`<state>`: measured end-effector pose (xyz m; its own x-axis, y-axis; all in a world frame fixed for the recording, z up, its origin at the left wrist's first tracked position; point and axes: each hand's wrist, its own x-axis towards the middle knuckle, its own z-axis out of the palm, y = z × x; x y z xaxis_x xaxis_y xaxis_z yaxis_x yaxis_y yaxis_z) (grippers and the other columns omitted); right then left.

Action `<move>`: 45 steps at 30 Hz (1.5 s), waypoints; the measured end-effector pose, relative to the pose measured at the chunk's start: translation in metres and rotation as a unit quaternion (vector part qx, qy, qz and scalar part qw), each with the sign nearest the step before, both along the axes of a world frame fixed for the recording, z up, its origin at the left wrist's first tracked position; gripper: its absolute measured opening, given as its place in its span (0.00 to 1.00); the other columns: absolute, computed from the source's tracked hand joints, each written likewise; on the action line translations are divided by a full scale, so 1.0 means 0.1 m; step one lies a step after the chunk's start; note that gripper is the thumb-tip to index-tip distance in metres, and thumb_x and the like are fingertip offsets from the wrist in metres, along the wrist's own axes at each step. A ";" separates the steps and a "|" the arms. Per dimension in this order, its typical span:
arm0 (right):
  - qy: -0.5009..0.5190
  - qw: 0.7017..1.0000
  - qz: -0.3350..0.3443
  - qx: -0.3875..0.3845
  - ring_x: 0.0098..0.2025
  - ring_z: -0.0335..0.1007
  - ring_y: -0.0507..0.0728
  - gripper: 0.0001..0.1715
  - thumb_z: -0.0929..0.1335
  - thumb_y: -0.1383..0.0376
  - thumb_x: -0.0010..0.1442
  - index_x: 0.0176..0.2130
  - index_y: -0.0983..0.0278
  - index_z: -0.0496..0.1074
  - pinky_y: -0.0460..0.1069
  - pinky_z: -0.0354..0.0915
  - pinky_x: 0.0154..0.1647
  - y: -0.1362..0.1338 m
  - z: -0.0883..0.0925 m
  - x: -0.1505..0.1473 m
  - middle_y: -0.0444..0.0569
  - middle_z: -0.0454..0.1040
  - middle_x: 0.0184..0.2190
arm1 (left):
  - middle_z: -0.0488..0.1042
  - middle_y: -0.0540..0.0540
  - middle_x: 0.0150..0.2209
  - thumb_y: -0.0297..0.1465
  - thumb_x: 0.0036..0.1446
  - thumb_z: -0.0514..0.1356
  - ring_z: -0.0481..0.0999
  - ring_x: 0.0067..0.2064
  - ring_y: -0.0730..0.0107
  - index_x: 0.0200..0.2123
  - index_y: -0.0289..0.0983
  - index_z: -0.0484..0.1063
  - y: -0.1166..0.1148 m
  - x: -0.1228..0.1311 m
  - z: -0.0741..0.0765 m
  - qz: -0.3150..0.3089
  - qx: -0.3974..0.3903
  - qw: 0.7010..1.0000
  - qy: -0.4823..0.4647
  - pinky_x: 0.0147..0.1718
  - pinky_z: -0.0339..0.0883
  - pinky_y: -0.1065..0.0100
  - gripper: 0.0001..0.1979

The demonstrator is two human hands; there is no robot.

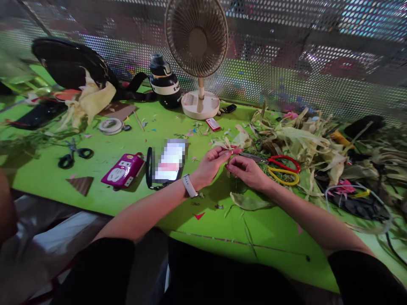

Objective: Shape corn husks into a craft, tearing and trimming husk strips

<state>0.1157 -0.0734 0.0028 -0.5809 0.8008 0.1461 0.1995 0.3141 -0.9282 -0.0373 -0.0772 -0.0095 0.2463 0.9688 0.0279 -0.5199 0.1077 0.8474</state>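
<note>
My left hand (213, 164), wearing a pale watch band (190, 186), is closed in a pinch. A pale strip of corn husk (242, 139) spreads out just beyond its fingertips and seems held there. Close beside it, my right hand (249, 170) is curled with thumb and fingers together; what it grips is too small to make out. Scissors with one red and one yellow handle (284, 169) lie just right of my right hand, their blades partly behind it. Below my right hand is a flat green husk piece (251, 201).
A heap of husks (302, 144) covers the table's right side. Beyond my hands stand a fan (200, 105) and a dark bottle (165, 84). Leftward lie a lit phone (170, 161), a purple power socket (122, 171), black scissors (74, 153) and a tape roll (110, 126).
</note>
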 end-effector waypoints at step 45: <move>-0.063 0.993 -0.102 0.002 0.33 0.69 0.53 0.18 0.68 0.51 0.59 0.33 0.64 0.71 0.50 0.66 0.35 0.06 -0.03 0.06 0.47 0.74 0.31 | 0.81 0.47 0.34 0.33 0.53 0.67 0.81 0.44 0.66 0.30 0.36 0.75 0.10 -0.06 0.07 0.030 -0.041 0.998 -0.034 0.52 0.67 0.63 0.07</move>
<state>0.1216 -0.0678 -0.0007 -0.4197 0.9035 0.0862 0.3733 0.2584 -0.8910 -0.0436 -0.0673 -0.0022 0.1878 0.9815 -0.0369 -0.5834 0.1416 0.7997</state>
